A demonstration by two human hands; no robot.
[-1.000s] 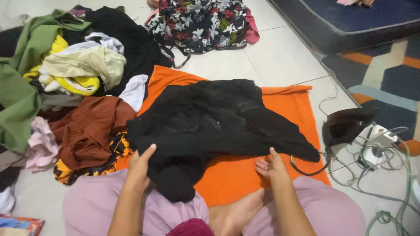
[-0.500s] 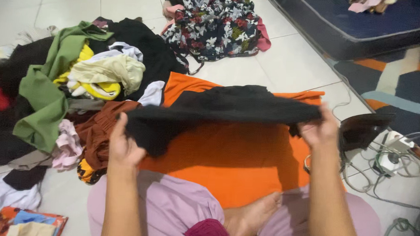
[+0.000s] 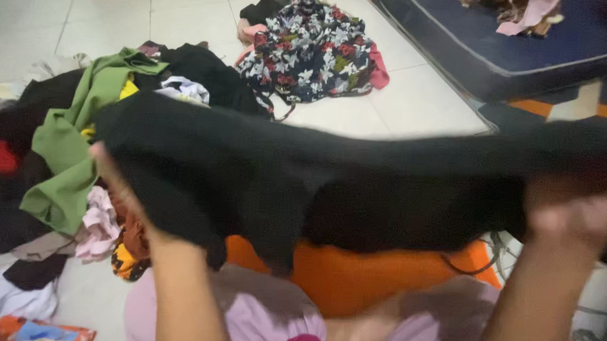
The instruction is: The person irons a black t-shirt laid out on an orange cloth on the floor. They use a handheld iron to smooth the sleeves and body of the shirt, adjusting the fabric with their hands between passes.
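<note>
I hold a black garment [image 3: 330,185] stretched wide in the air in front of me, blurred by motion. My left hand [image 3: 118,181] grips its left end, mostly hidden behind the cloth. My right hand [image 3: 574,217] grips its right end near the frame's right edge. Below the garment, an orange cloth [image 3: 374,274] lies spread on the white tiled floor, mostly covered from view. My legs in lilac trousers [image 3: 258,310] show at the bottom.
A heap of mixed clothes [image 3: 62,155], green, black, pink and white, lies on the floor at left. A dark floral garment [image 3: 311,50] lies further back. A navy mattress [image 3: 523,44] is at top right. Cables [image 3: 590,338] run along the floor at right.
Both hands took hold of the black garment's ends, lifted it off the orange cloth and spread it wide in the air. It now hides the iron and most of the orange cloth.
</note>
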